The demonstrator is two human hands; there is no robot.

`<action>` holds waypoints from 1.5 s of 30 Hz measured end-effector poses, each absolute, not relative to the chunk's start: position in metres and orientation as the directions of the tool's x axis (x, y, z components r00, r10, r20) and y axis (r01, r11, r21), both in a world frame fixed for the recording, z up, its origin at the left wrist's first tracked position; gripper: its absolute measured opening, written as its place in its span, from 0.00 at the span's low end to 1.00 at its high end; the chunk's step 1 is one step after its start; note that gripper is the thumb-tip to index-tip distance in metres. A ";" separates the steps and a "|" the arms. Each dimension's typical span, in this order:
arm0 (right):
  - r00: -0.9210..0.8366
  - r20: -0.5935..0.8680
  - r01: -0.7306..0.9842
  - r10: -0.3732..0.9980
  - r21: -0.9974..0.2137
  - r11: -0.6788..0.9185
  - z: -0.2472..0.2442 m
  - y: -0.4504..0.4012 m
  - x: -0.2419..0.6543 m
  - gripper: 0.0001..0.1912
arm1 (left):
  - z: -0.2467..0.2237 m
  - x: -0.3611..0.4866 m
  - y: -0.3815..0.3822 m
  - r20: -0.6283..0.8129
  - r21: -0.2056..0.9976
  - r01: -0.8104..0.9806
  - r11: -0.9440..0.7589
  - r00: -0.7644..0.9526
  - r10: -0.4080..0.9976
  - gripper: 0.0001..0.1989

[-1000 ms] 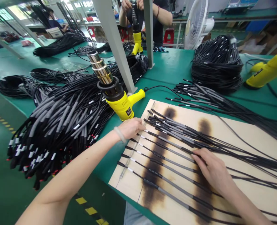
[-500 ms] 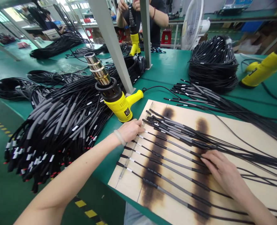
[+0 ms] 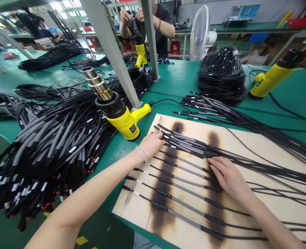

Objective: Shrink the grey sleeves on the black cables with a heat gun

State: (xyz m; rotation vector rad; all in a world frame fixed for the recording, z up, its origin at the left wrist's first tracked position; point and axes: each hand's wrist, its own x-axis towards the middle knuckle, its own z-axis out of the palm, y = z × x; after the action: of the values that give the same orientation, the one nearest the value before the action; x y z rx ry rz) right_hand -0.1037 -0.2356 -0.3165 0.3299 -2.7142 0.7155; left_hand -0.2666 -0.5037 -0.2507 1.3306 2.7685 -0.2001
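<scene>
My left hand (image 3: 153, 143) reaches over the left end of a bunch of black cables (image 3: 191, 142) with grey ribbed sleeves. Its fingers are closed at the cable tips, pinching an end there. Lower right, my right hand (image 3: 228, 176) bends its fingers over a cable just beside the bunch, above a dark scorch mark. Exactly which strand lies under those fingertips is hidden. Several single cables (image 3: 186, 186) lie side by side in front of the bunch, on a pale wooden board (image 3: 186, 224) with two scorched bands.
A yellow heat gun (image 3: 124, 124) stands nozzle-up beyond the board's left corner, near a grey post (image 3: 111, 48). Heaped cables (image 3: 51, 138) fill the left side. A coiled cable bundle (image 3: 221, 77), another heat gun (image 3: 274, 76) and a fan (image 3: 200, 34) are behind. A co-worker (image 3: 163, 27) works opposite.
My left hand has moved from the board's left edge onto the ends of the bunch. My right hand has shifted slightly left and away from me along the cables. The view has turned a little.
</scene>
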 end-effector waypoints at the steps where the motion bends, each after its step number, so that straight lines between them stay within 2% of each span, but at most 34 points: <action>1: -0.921 0.368 -0.293 -0.130 -0.434 0.852 -0.317 -0.235 -0.111 0.13 | -0.253 -0.272 -0.499 -0.115 -0.089 0.767 0.636 -0.642 0.758 0.14; 5: -0.921 0.377 -0.279 -0.102 -0.452 0.847 -0.315 -0.226 -0.133 0.13 | -0.252 -0.291 -0.486 -0.111 -0.066 0.734 0.676 -0.679 0.726 0.12; 8: -0.926 0.377 -0.226 -0.017 -0.519 0.824 -0.309 -0.216 -0.131 0.11 | -0.248 -0.293 -0.487 -0.051 -0.014 0.770 0.638 -0.638 0.769 0.08; 12: -0.907 0.404 -0.143 0.122 -0.565 0.812 -0.309 -0.208 -0.121 0.07 | -0.249 -0.292 -0.489 0.083 0.005 0.822 0.570 -0.568 0.819 0.17; 18: -0.910 0.413 -0.203 -0.029 -0.385 0.900 -0.320 -0.213 -0.130 0.13 | -0.249 -0.295 -0.479 0.028 -0.132 0.795 0.592 -0.594 0.804 0.04; 20: -0.914 0.404 -0.186 -0.025 -0.365 0.912 -0.321 -0.214 -0.132 0.11 | -0.246 -0.293 -0.480 -0.003 -0.142 0.795 0.590 -0.596 0.803 0.04; 24: -0.925 0.378 -0.178 -0.042 -0.333 0.926 -0.320 -0.211 -0.135 0.04 | -0.243 -0.286 -0.490 -0.051 -0.069 0.810 0.582 -0.585 0.809 0.06; 27: -0.934 0.353 -0.178 -0.059 -0.316 0.932 -0.319 -0.210 -0.135 0.03 | -0.244 -0.283 -0.493 -0.046 -0.056 0.815 0.577 -0.580 0.814 0.09; 32: -0.946 0.312 -0.177 -0.086 -0.278 0.944 -0.316 -0.214 -0.125 0.05 | -0.248 -0.281 -0.488 -0.069 -0.116 0.813 0.570 -0.579 0.812 0.07; 35: -0.957 0.272 -0.173 -0.100 -0.258 0.951 -0.310 -0.222 -0.116 0.04 | -0.250 -0.281 -0.488 -0.061 -0.107 0.834 0.541 -0.549 0.834 0.06; 41: -0.946 0.317 -0.169 -0.075 -0.282 0.944 -0.301 -0.232 -0.111 0.05 | -0.258 -0.287 -0.493 -0.001 -0.099 0.849 0.518 -0.521 0.854 0.09; 45: -0.914 0.402 -0.070 0.052 -0.283 0.956 -0.303 -0.215 -0.119 0.11 | -0.260 -0.290 -0.493 0.020 -0.074 0.846 0.528 -0.528 0.849 0.08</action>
State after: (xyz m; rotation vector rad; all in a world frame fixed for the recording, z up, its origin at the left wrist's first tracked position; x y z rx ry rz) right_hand -0.1186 -0.2147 -0.3027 0.0134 -2.6934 0.4106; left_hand -0.2896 -0.4930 -0.2602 1.5501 2.7925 -0.0881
